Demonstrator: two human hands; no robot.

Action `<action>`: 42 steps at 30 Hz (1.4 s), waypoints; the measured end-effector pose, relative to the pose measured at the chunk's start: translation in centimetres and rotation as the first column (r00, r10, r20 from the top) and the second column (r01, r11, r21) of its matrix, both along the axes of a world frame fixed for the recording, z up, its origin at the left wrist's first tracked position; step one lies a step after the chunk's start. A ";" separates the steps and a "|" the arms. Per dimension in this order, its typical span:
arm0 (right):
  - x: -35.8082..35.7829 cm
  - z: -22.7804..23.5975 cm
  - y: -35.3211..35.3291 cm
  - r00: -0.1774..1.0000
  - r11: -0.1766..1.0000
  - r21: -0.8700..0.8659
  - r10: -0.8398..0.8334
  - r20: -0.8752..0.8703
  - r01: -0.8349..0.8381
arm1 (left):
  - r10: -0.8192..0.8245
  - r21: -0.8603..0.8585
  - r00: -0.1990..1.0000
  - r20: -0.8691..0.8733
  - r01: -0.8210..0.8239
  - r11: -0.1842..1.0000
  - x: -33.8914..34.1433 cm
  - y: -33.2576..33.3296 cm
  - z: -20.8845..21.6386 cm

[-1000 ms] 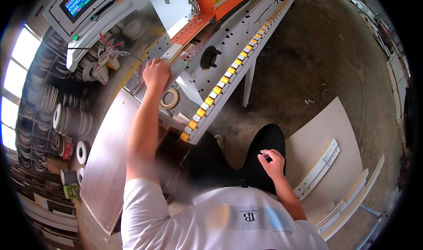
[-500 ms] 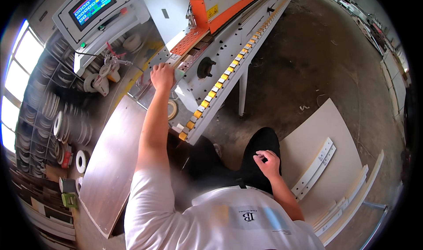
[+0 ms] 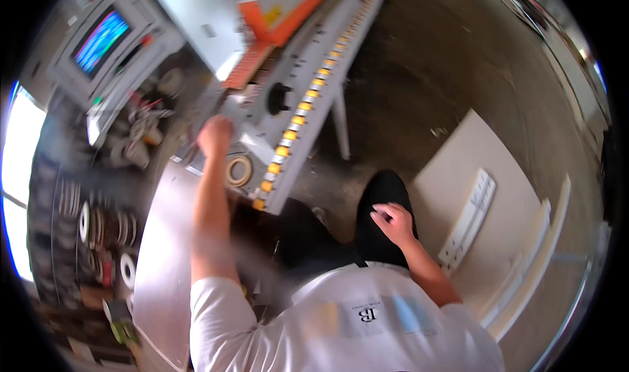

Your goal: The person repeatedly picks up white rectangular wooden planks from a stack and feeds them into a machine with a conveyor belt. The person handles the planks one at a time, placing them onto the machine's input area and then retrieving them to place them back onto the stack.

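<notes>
My left hand (image 3: 215, 136) is over the near end of a long edge-banding machine (image 3: 303, 64), beside its red perforated plate (image 3: 247, 65). Motion smears its fingers, so whether they grip anything is unclear. Just below that hand lies a tan tape roll (image 3: 238, 171). A row of yellow rollers (image 3: 298, 119) runs along the machine's near edge. My right hand (image 3: 395, 222) hovers at my dark-clothed thigh, fingers loosely bent, a gap between thumb and forefinger, nothing seen in it.
A large board (image 3: 160, 254) is at my left. To my right, another pale board (image 3: 452, 175) carries white drilled strips (image 3: 468, 218). A control panel (image 3: 101, 44) stands at upper left, above racks of edge-band rolls (image 3: 108, 224).
The view has swung, shifting the machine left in the picture. My left hand has come back from the red plate toward the machine's near end. My right hand stays by my thigh.
</notes>
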State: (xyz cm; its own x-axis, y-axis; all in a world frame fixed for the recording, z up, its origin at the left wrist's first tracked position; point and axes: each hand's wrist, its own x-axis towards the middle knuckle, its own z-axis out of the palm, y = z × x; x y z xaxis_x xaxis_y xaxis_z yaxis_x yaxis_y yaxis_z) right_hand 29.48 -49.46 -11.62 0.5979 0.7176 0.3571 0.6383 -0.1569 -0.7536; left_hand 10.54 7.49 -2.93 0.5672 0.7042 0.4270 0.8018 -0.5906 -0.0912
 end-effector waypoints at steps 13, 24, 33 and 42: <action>6.1 -4.1 -9.7 0.687 0.681 -0.095 -0.714 0.134 0.726 | -0.010 -0.157 0.982 0.190 0.040 0.987 0.1 -1.7 1.5; 9.9 -7.2 -21.2 0.331 0.111 -0.617 -0.909 0.254 0.779 | -0.005 -0.164 0.985 0.173 0.034 0.986 0.1 -1.9 1.7; 10.4 -6.2 -22.5 0.228 0.076 -0.580 -0.954 0.193 0.811 | -0.010 -0.159 0.983 0.182 0.039 0.987 0.3 -2.2 1.6; 10.6 -3.5 -22.0 0.363 0.013 -0.765 -0.885 0.290 0.644 | -0.019 -0.174 0.980 0.197 0.054 0.983 0.1 -2.3 2.0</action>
